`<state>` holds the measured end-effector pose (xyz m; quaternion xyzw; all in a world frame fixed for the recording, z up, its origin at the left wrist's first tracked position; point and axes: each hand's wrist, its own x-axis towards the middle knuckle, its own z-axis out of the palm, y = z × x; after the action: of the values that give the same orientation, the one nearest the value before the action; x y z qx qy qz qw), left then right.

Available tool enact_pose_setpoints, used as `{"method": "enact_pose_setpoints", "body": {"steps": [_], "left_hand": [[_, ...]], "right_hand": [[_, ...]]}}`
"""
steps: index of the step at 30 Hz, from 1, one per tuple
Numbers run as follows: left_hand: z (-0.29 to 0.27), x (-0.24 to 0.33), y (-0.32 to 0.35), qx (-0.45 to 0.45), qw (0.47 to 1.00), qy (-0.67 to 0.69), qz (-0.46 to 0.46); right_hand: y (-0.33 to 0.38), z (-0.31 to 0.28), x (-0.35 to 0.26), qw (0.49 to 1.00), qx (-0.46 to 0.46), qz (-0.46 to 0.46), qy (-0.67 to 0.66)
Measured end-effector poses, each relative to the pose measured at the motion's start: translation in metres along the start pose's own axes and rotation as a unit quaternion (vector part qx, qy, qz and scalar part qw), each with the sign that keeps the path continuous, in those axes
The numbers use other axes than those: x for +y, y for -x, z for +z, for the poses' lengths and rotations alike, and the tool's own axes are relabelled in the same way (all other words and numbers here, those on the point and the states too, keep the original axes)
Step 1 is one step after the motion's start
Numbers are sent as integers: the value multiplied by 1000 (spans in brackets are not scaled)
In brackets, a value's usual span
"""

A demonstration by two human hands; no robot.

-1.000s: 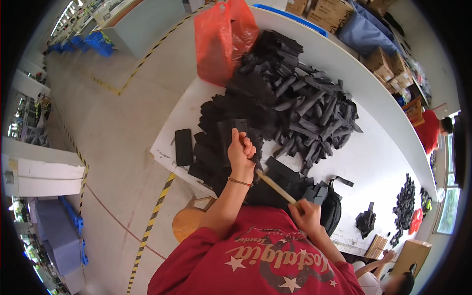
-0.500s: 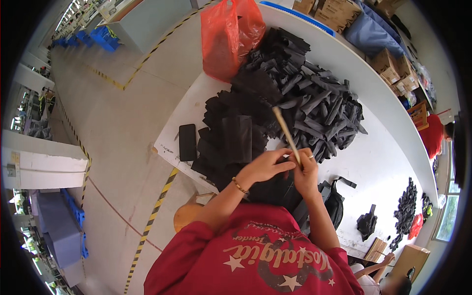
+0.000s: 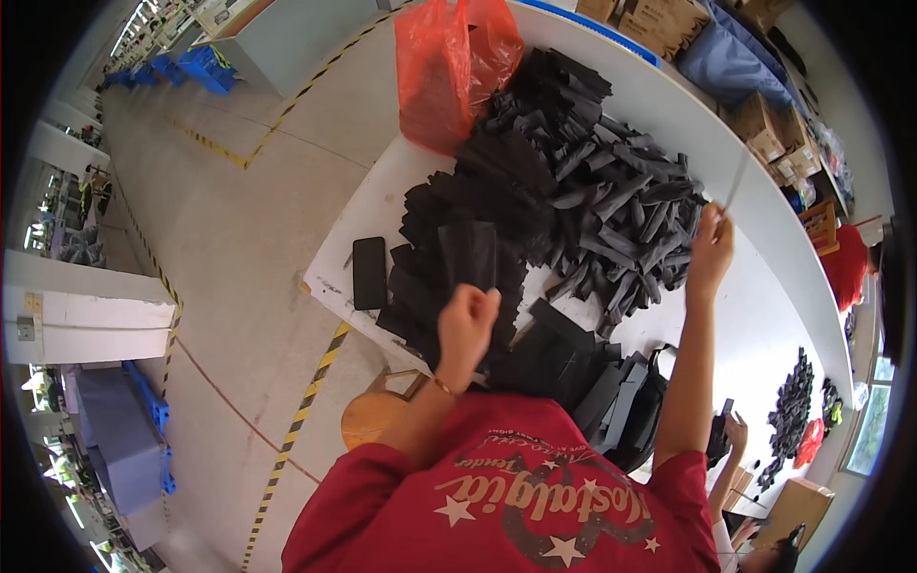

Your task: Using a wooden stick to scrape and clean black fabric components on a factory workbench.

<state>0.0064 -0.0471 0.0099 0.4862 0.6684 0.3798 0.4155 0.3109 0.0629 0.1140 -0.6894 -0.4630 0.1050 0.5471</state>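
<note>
Black fabric pieces [image 3: 592, 181] lie heaped across the white table [image 3: 764, 315], a loose tangle of folded strips toward the far side and flatter, squarer pieces stacked nearer the person. The left hand [image 3: 466, 323] is closed into a fist over the near stack [image 3: 458, 258], gripping the top edge of one flat black piece that stands up from the pile. The right hand [image 3: 712, 244] is raised and stretched out over the right edge of the heap, its fingers pinched shut on the lower end of a thin stick [image 3: 734, 183] that points up and away from the person; the stick is blurred, so I cannot tell what it is made of. The two hands are well apart, with the heap between them.

A red plastic bag [image 3: 449, 67] stands at the far left end of the table, touching the heap. A dark phone [image 3: 369, 272] lies flat near the table's left corner, just beside the near stack. More dark folded pieces and a black bag [image 3: 650, 420] sit at the table's near edge, against the person's red shirt [image 3: 506, 506]. A round wooden stool [image 3: 377, 415] stands on the floor below the table's corner, next to yellow-and-black floor tape [image 3: 306, 420]. Further along the table, a smaller black pile [image 3: 793, 411] lies well apart from the main one, and another person's hand [image 3: 735, 435] shows near the lower right.
</note>
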Motion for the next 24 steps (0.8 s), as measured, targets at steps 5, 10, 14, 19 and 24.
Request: {"method": "enact_pose_setpoints", "body": {"steps": [5, 10, 14, 19, 24], "left_hand": [[-4, -53, -50, 125, 956, -233, 124], [-13, -29, -53, 109, 974, -190, 60], [-13, -45, -57, 94, 969, -219, 59], [-29, -59, -57, 71, 996, -48, 27], [-47, -27, -52, 60, 973, 198, -106]], "right_hand": [[96, 9, 34, 968, -236, 78, 21], [176, -6, 41, 942, -328, 59, 38], [201, -10, 45, 922, -379, 69, 44], [207, -16, 31, 915, -397, 35, 53], [219, -25, 18, 898, -421, -108, 70]]}}
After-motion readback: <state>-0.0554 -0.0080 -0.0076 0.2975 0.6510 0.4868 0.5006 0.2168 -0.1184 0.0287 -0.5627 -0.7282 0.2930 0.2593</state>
